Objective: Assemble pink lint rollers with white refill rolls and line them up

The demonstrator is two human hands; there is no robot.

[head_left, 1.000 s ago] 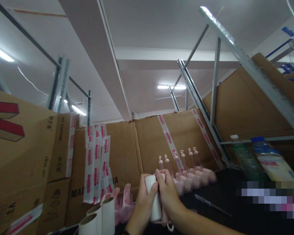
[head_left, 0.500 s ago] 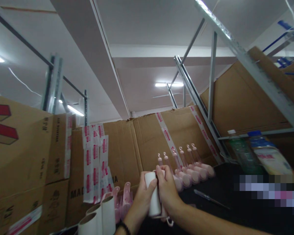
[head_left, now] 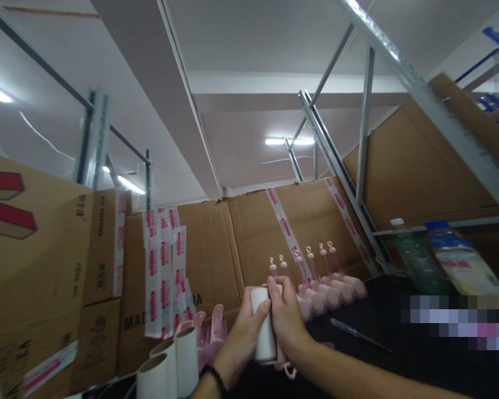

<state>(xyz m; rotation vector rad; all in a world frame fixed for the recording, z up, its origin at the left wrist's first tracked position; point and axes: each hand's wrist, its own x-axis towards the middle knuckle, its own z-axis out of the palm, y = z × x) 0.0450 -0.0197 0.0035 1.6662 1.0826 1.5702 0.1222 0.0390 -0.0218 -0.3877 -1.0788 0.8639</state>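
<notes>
Both hands are together low in the middle of the head view. My left hand [head_left: 244,327] is wrapped round a white lint roller roll [head_left: 265,341], its thumb lying across the front. My right hand [head_left: 289,318] grips the same roll from the right, fingers closed near its top. A pale pink part with a hanging loop [head_left: 290,371] shows below the right hand; most of it is hidden. Beyond the hands lies a row of several pink lint rollers [head_left: 330,289], loops pointing away. Several white rolls [head_left: 187,360] stand upright at left, with pink handles [head_left: 217,327] behind them.
A thin pen-like tool [head_left: 360,335] lies on the black table surface [head_left: 316,377] to the right. A green bottle [head_left: 418,263] and a blue-capped container [head_left: 463,257] stand farther right. Cardboard walls [head_left: 249,233] and a metal frame [head_left: 363,127] enclose the area.
The camera view has shifted slightly. Both hands still hold the roll in nearly the same pose, with no clear change in grip.
</notes>
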